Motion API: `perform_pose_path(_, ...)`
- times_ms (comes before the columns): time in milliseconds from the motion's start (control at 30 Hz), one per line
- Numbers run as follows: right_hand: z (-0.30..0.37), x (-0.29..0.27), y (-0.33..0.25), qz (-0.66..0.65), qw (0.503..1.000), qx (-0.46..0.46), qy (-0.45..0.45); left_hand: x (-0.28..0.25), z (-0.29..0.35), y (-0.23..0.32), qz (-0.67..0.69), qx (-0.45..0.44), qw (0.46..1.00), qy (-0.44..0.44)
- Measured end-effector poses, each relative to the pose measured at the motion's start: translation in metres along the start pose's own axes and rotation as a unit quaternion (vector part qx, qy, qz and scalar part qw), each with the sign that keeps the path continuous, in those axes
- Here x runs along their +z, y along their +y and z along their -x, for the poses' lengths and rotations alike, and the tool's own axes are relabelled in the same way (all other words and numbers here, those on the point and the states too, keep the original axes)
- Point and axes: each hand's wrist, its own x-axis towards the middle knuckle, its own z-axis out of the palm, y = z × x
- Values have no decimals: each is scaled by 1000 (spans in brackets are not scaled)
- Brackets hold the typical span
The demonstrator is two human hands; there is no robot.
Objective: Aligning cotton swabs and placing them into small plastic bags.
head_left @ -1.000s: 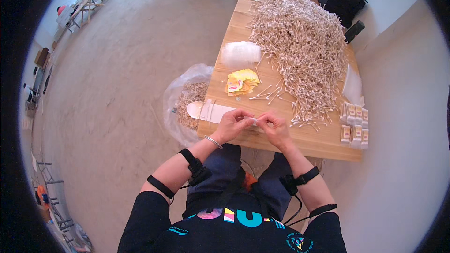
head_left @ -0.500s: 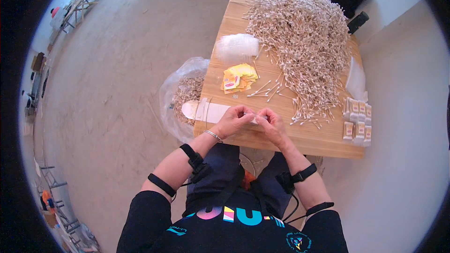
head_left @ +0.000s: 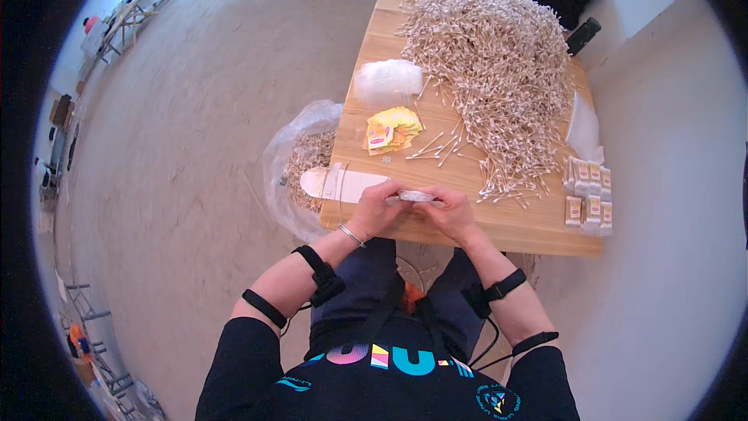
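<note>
In the head view, the left hand (head_left: 376, 209) and the right hand (head_left: 452, 212) are meeting at the near side of the counter (head_left: 514, 235), and both are holding one small white bundle (head_left: 415, 196) between them. The left grip is pinching the bundle's left end, thumb and fingers drawn together around it; the right grip is closing on the right end in much the same way. The bundle is lying crosswise between the hands, its pale, rounded face showing in the gap; its finer detail is too small to tell.

A flat white strip (head_left: 362, 185) is running leftward from the left hand, its rounded end jutting past the counter's left edge; a thin band (head_left: 341, 184) is crossing it. Whether the left hand is touching the strip, I cannot tell. Beside the counter, under that end, a clear bag (head_left: 275, 157) is holding more swabs (head_left: 308, 157).

Beyond the strip, yellow cards (head_left: 389, 129) are lying in a heap, with clear sleeves (head_left: 387, 82) just past them. Several loose swabs (head_left: 442, 148) are lying between the cards and a big pile (head_left: 495, 62), which is covering much of the counter. Near the right edge, small packs (head_left: 588, 191) are sitting in two rows, close to a white sheet (head_left: 583, 131). A bracelet (head_left: 351, 236) is circling the left wrist.
</note>
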Motion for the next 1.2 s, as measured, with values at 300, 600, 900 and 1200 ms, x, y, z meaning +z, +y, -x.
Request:
perform_pose_path(300,-2,1,9,-17,999,38,17,4,1,0,94,-39,994,49)
perform_pose_path(600,5,-4,4,-11,999,-24,21,-4,-5,11,-37,-17,998,-46)
perform_pose_path(900,1,-4,-7,73,989,-90,93,3,-6,9,50,5,998,38)
perform_pose_path(1200,0,-4,3,112,981,-127,90,-7,-9,10,-96,69,992,35)
